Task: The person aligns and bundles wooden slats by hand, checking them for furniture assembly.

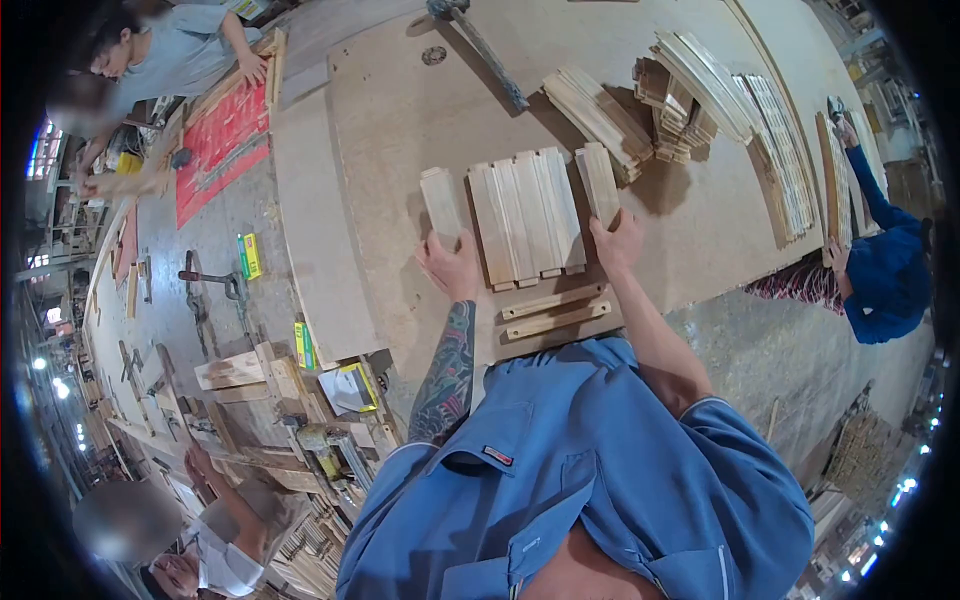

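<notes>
A panel of several pale wooden slats [527,218] laid side by side lies on the workbench in front of me. To its left, my left hand [450,265] is closed on the near end of a short wooden board [440,203]. My right hand [617,243] grips the near end of a similar wooden piece [598,182] on the right. Both pieces stand slightly apart from the panel, roughly parallel to its sides. Between my forearms, two narrow wooden strips [555,311] with holes near their ends lie close to the bench edge.
Stacked slats [600,120] and a taller pile [695,95] stand at the back right. A hammer [480,50] lies at the far side of the workbench [375,130]. People work at the upper left, lower left and right. Clamps [230,285] lie on the left table.
</notes>
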`<state>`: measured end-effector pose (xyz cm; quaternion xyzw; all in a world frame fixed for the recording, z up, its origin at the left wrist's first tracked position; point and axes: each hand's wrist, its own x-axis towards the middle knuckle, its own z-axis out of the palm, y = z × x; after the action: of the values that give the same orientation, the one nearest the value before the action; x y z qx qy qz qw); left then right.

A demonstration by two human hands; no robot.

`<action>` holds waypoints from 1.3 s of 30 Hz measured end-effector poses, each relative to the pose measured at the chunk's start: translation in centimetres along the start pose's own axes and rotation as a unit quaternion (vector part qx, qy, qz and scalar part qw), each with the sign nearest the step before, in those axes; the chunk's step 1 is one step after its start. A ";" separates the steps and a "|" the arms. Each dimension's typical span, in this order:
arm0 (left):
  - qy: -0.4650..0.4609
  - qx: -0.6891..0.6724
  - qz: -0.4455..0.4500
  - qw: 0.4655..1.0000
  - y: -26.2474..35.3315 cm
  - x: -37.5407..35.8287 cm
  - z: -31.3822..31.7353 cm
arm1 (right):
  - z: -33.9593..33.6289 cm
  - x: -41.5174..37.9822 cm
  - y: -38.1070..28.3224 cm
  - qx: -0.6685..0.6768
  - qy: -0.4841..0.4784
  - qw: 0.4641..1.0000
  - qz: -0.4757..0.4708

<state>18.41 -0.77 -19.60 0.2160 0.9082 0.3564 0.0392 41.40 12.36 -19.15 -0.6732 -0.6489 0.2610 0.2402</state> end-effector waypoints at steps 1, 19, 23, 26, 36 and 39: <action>-0.009 0.002 -0.004 1.000 -0.3 -1.1 0.3 | 0.3 -0.9 0.2 -0.007 -0.002 1.000 0.007; -0.043 0.097 0.008 0.994 -6.0 -0.1 -3.3 | 2.4 -0.1 0.7 -0.093 0.017 0.992 -0.089; -0.066 -0.001 0.056 0.996 -9.4 1.3 -3.0 | 1.6 1.1 0.7 -0.021 -0.082 0.996 -0.012; -0.057 0.024 0.091 0.994 -11.0 3.2 -1.7 | 1.5 3.0 -0.6 -0.050 -0.103 0.993 0.039; -0.111 0.085 0.059 0.988 -8.8 4.6 -3.3 | 1.4 2.3 1.0 0.060 -0.097 0.992 -0.048; -0.116 0.070 0.040 0.990 -6.8 3.9 -5.0 | -0.2 3.7 1.6 0.085 -0.073 0.994 -0.005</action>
<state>11.30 -6.69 -20.11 0.2944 0.9106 0.2662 0.1150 42.78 15.98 -20.25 -0.6261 -0.6434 0.3627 0.2499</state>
